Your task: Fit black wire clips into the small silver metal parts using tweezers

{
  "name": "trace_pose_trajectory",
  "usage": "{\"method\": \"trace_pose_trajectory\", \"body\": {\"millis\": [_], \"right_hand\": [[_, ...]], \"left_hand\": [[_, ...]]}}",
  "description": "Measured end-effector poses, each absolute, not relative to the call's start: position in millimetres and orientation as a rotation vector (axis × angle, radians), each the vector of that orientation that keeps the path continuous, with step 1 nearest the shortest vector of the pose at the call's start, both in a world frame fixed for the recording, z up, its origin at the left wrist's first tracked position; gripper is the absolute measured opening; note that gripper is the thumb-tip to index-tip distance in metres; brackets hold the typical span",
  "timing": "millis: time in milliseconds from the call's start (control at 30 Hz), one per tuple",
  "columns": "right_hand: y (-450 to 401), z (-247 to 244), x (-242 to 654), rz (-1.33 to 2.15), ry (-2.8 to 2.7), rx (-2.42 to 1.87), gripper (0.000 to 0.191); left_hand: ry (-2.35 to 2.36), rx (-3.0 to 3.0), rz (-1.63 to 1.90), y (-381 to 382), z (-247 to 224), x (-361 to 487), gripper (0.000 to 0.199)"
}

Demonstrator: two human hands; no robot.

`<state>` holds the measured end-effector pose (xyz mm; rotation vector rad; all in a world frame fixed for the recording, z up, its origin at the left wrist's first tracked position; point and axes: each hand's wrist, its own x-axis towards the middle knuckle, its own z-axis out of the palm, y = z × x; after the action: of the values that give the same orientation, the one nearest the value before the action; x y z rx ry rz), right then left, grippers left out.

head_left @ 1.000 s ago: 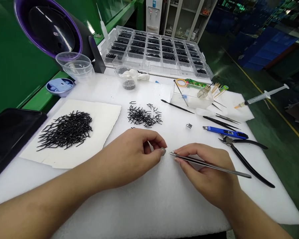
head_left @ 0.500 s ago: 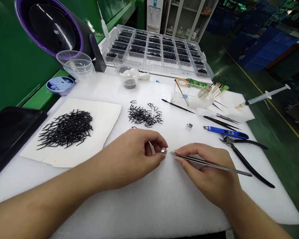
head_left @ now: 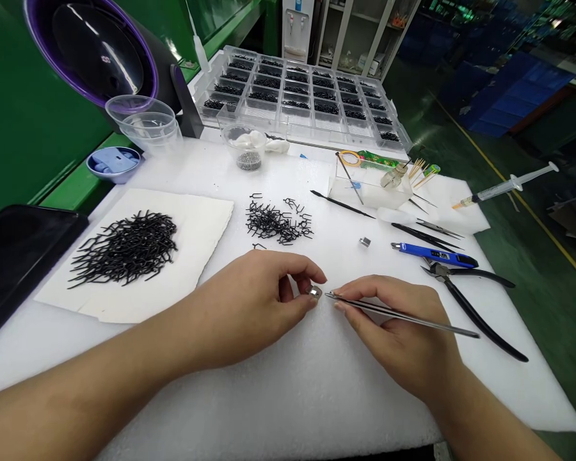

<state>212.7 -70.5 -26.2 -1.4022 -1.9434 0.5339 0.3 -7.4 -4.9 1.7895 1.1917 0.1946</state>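
Between thumb and fingers, my left hand [head_left: 264,291] pinches a small shiny metal part [head_left: 315,292]. My right hand [head_left: 398,320] grips metal tweezers [head_left: 403,315] like a pen, their tips pointing left, a short gap away from the metal part. Whether the tips hold anything is too small to tell. A similar small metal block [head_left: 365,242] lies on the white foam surface [head_left: 288,397] above my right hand. Beyond my left hand is a loose cluster of short bent black pieces [head_left: 278,223]. A larger heap of bent black pieces [head_left: 129,246] rests on a cream sheet [head_left: 211,218].
Right of my right hand lie cutting pliers [head_left: 461,294], a blue pen-like tool [head_left: 436,256] and more tweezers [head_left: 439,228]. A syringe [head_left: 509,186] sits at the right edge. At the back are a compartment tray [head_left: 312,128], a clear cup [head_left: 244,150] and a purple-rimmed fan [head_left: 96,51].
The tweezers in my right hand have shifted very slightly left, and the metal part in my left hand has turned a little. Otherwise the scene only drifts slightly with the camera.
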Motion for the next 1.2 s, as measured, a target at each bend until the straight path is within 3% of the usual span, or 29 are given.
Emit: {"method": "trace_pose_trajectory", "body": {"millis": [1200], "right_hand": [[-70.4,-26.9,213.6,0.513,-1.960,-1.392,0.006]], "left_hand": [[1.231,1.858,0.158,-4.7,-7.6,1.3,0.019]]}}
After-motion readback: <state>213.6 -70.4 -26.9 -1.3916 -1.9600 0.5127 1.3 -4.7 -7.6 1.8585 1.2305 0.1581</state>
